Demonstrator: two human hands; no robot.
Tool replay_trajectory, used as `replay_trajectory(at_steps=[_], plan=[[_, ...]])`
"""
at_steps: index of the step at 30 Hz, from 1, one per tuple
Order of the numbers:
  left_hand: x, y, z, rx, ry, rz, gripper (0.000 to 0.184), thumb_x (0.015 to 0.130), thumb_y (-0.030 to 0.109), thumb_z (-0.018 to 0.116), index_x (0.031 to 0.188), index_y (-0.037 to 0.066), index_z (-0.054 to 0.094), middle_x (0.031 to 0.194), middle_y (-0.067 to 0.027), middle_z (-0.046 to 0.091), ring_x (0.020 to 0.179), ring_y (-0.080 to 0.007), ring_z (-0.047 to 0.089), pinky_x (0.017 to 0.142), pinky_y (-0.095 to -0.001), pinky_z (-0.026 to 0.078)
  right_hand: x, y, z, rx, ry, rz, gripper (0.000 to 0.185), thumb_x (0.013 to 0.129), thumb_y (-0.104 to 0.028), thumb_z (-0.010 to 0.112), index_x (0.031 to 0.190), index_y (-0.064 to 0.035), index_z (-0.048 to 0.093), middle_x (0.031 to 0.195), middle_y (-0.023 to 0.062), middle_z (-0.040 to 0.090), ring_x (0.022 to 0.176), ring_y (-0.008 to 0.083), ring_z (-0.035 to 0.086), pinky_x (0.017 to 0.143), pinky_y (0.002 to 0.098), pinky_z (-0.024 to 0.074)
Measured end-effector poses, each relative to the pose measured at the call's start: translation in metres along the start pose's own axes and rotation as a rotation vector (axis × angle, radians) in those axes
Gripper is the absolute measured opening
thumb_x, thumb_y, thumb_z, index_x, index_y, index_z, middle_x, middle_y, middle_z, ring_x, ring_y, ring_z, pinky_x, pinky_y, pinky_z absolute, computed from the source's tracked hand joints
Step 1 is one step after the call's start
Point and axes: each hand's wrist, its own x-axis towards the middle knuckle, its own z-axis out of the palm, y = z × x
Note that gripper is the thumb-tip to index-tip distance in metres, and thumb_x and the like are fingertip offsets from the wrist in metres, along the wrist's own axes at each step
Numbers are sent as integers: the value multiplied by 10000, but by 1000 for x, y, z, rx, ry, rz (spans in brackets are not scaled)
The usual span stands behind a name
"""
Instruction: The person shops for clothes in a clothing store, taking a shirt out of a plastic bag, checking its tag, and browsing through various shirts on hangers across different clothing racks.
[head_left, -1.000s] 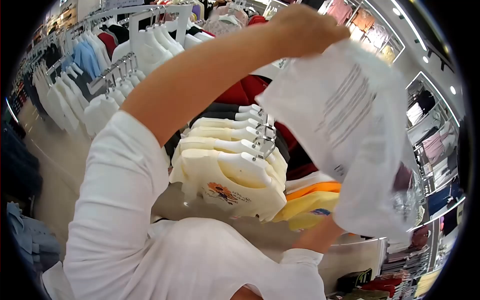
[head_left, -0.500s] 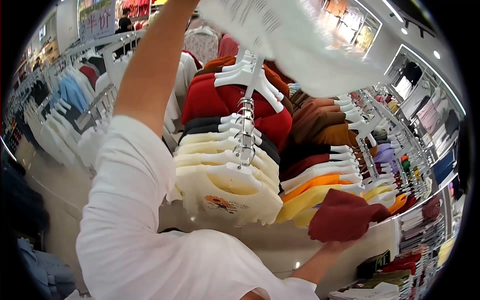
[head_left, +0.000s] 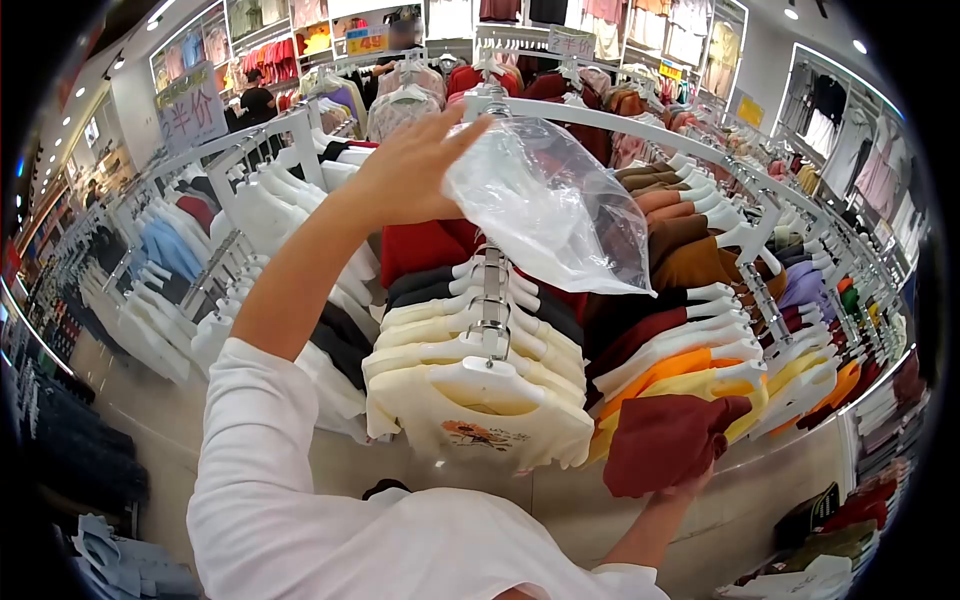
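My left hand (head_left: 418,165) reaches over the clothes rack. Its fingers are at the edge of a clear plastic bag (head_left: 545,200), which it appears to hold; the thumb is hidden. The bag hangs or lies over the hanging garments, and I cannot tell which. Low on the right, my right hand (head_left: 688,484) grips a dark red folded garment (head_left: 660,445) from below. Between my arms hang cream tops (head_left: 480,415) on white hangers, the front one with an orange flower print. Black and red garments (head_left: 420,250) hang behind them.
A second arm of hangers (head_left: 700,330) on the right carries brown, orange and yellow clothes. White clothes (head_left: 275,205) hang at the left. Folded blue denim (head_left: 125,565) lies at lower left. Farther back are a price sign (head_left: 190,108) and a person in black (head_left: 257,98).
The plastic bag has come down from the top of the view to over the rack. My left hand has come into view beside it. My right hand still grips the dark red garment.
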Motion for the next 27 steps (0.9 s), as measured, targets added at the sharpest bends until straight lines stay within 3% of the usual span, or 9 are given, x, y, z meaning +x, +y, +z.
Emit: replay_trajectory(at_steps=[5,7,9,10,13,15,17,20,27], plan=[[40,-5,0,-95,-176,-172,582,849,118,633,1405,277,575,1308,-137,649,1136,-323,648,973,-443,507,7,1,-14,-17,-16,-6,528,1061,-347,409,1515,-86,341,1494,158,448,1318,354,493,1104,503,440],[62,-28,-17,49,339,-104,472,832,85,589,1252,277,688,1187,-82,712,1065,-295,684,931,-428,542,13,-4,-44,-49,-91,-56,562,1049,-346,395,1532,-72,309,1533,167,403,1369,361,441,1153,500,381],[96,-59,-52,331,360,-368,465,848,78,548,1265,236,679,1097,-132,725,953,-336,706,833,-453,573,13,-12,-65,-98,-44,-116,557,1050,-333,396,1531,-66,313,1533,167,404,1373,362,436,1161,498,368],[106,-51,-70,177,828,-6,444,813,-4,538,1224,102,665,1063,-176,698,987,-381,654,860,-462,528,13,-16,-70,-125,-23,-143,554,1051,-326,396,1531,-63,315,1534,166,405,1376,362,434,1165,498,362],[120,-62,-78,264,877,-165,489,803,11,557,1265,126,670,1126,-190,703,1045,-362,670,887,-431,540,4,-21,-70,-133,64,-176,550,1047,-312,407,1527,-56,329,1525,167,419,1379,363,433,1167,495,356],[115,-47,-69,265,499,-360,542,787,3,566,1303,140,656,1177,-227,682,1054,-354,678,916,-434,534,2,-26,-82,-61,34,-154,546,1044,-310,413,1518,-46,346,1517,168,432,1370,363,447,1157,495,372],[103,-74,-19,560,228,-214,519,902,109,519,1387,284,574,1037,-124,697,915,-285,715,737,-423,584,-2,-30,-95,-30,27,-132,540,1042,-305,418,1506,-35,364,1508,169,447,1358,365,463,1146,496,387],[76,-93,36,385,-332,-209,657,940,48,467,1524,342,404,1281,-156,597,1108,-317,654,942,-459,523,-7,-29,-99,-23,75,-99,530,1035,-312,431,1485,-32,400,1494,168,470,1341,362,486,1129,498,408],[44,-98,13,-99,-355,-258,882,864,325,714,1605,216,248,1619,-171,308,1477,-326,332,1163,-436,352,-6,-31,-111,-38,79,-111,502,1029,-311,448,1454,-45,448,1458,161,518,1307,355,524,1098,496,442]])
